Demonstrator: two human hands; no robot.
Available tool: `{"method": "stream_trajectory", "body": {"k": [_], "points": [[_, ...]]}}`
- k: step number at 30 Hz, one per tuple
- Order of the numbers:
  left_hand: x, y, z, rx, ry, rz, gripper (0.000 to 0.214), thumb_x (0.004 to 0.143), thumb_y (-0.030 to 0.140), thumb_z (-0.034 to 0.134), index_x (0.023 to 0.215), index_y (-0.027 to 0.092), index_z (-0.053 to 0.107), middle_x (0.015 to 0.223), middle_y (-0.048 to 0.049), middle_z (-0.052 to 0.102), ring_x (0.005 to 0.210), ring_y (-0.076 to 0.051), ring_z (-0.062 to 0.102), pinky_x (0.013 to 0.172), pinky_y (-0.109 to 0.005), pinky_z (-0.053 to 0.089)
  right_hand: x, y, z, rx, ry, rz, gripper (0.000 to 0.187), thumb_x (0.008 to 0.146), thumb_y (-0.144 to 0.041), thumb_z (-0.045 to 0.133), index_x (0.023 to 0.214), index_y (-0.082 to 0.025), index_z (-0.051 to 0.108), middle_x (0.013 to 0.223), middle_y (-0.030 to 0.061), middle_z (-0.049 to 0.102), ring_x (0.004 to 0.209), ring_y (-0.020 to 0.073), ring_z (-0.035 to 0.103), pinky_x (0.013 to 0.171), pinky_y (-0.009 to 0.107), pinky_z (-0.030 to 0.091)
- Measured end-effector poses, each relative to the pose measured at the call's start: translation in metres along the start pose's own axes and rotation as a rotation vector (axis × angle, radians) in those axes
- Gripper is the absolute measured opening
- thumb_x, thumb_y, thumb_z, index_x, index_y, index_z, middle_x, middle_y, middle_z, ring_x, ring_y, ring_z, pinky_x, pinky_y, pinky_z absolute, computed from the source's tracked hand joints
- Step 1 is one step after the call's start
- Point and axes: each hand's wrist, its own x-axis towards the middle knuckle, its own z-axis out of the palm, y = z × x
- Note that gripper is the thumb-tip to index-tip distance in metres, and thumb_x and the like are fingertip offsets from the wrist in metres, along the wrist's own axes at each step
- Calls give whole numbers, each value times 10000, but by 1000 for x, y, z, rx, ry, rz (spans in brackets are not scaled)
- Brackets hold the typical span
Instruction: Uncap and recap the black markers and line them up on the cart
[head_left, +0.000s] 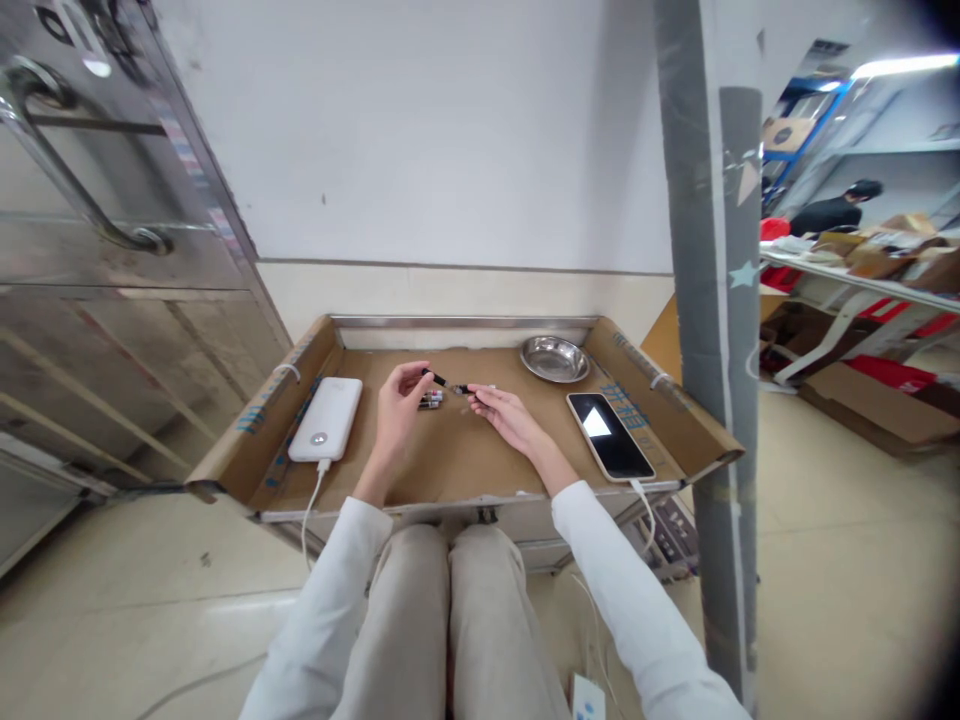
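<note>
My left hand [399,405] is raised over the cardboard-lined tray [420,455] and pinches one end of a thin black pen-like part [441,380]. My right hand [504,412] pinches a second small dark piece [466,389] that meets the first at its tip. Two or three small pen parts [430,400] with coloured ends lie on the cardboard just under my left fingers. What exactly the two held pieces are is too small to tell.
A white power bank [327,418] with a cable lies at the tray's left. A phone [610,435] with a lit screen lies at the right, and a steel bowl [555,359] stands at the back right. A grey post [709,330] rises beside the tray. A person sits far right.
</note>
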Motion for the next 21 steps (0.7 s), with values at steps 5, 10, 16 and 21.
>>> {"method": "stream_trajectory", "body": {"k": [5, 10, 16, 21], "points": [[-5, -22, -1, 27, -85, -73, 321, 755, 381, 630, 981, 154, 604, 921, -61, 665, 827, -158, 639, 776, -311, 514, 4, 7, -7, -42, 79, -59, 315, 612, -322, 778, 878, -170, 705, 822, 38, 701, 734, 125, 628, 752, 289, 521], [-9, -36, 15, 187, -248, 6, 191, 802, 307, 581, 932, 168, 596, 951, -62, 666, 868, -166, 627, 815, -323, 493, 6, 7, -12, -158, 258, -200, 341, 641, -384, 734, 916, -193, 669, 870, 33, 697, 590, 82, 560, 545, 226, 453], [-9, -32, 21, 747, -281, 284, 128, 843, 171, 503, 939, 185, 588, 967, -76, 638, 956, -233, 549, 862, -390, 429, 3, 4, -12, -469, 223, -357, 252, 720, -394, 662, 877, -197, 672, 896, 49, 700, 746, 149, 601, 631, 258, 441], [-17, -37, 5, 916, -247, 345, 143, 885, 207, 443, 935, 182, 575, 938, -85, 607, 925, -235, 533, 863, -387, 415, -2, 7, -11, -792, 73, -376, 142, 783, -281, 590, 856, -208, 688, 892, 30, 704, 706, 140, 586, 652, 268, 422]]}}
